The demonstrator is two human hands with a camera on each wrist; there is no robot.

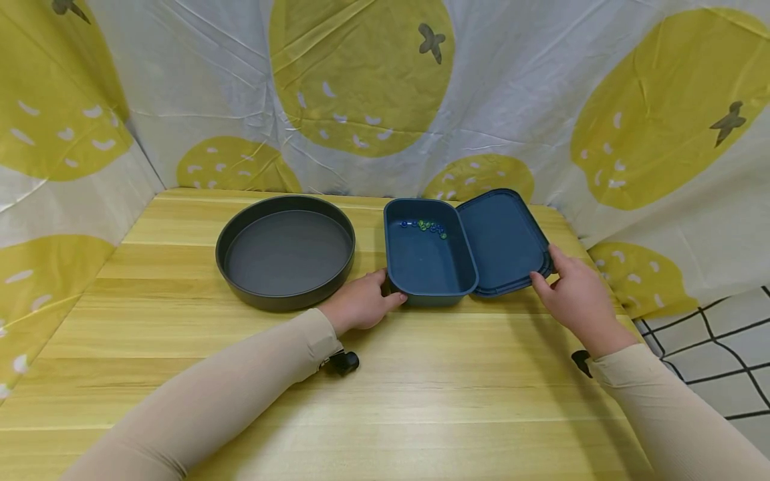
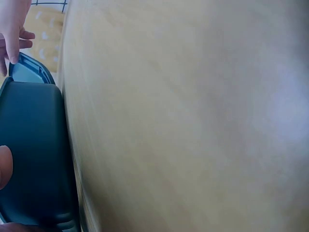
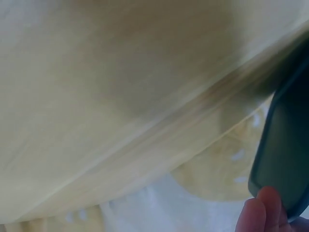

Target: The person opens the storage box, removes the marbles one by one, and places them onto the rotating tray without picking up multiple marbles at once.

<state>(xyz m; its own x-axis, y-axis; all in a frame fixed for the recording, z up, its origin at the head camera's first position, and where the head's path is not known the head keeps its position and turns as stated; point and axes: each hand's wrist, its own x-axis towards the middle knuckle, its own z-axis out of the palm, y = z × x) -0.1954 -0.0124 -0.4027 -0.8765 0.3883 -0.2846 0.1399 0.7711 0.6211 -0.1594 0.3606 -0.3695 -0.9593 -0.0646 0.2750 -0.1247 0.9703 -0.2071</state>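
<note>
A dark blue rectangular storage box (image 1: 430, 294) stands on the table with its top uncovered. Several small shiny blue and green beads (image 1: 430, 227) lie inside, toward its far end. My left hand (image 1: 361, 302) grips the box's near left corner, thumb on the front wall and fingers along the left side. The matching blue lid (image 1: 505, 240) slants beside the box's right rim, its right side raised off the table. My right hand (image 1: 574, 294) pinches the lid's near right corner between thumb and fingers. In the right wrist view, fingertips (image 3: 270, 205) show at the lid's edge.
A round dark grey pan (image 1: 285, 254) sits left of the box, close to my left hand. The wooden table (image 1: 433, 387) ends at a fruit-print cloth (image 1: 361, 80) hung behind and along the sides. White cloth with black grid lines (image 1: 722, 361) hangs past the right edge.
</note>
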